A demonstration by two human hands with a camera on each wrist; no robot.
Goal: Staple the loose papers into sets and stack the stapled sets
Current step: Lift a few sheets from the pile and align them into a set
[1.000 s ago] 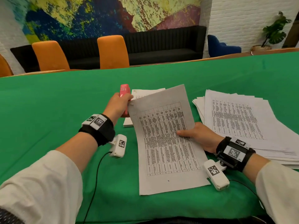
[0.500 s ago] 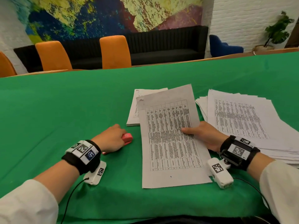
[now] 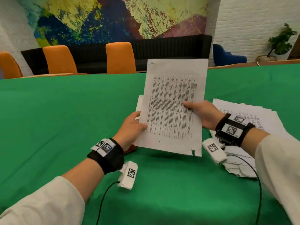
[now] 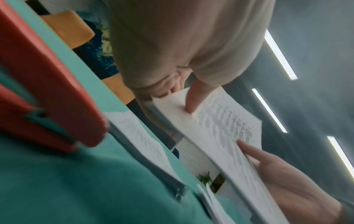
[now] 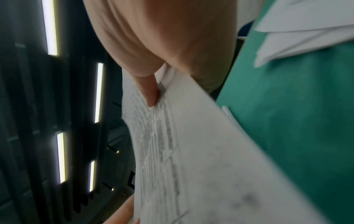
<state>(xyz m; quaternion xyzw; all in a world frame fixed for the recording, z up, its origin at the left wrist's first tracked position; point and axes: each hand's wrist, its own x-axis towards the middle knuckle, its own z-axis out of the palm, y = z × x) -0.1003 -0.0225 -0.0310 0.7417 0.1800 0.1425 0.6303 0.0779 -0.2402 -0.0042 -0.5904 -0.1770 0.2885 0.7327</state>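
Both hands lifted paper set point(image 3: 173, 108) off green table point(image 3: 65, 127).

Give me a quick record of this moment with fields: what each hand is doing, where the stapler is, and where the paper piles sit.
left hand: grips the left edge of the held paper set
right hand: grips the set's right edge, thumb on the printed face
held paper set: lifted off the green table, tilted up
stapler: red, lying on the table near the left wrist
loose papers: spread pile at right
stapled stack: partly hidden behind the held set
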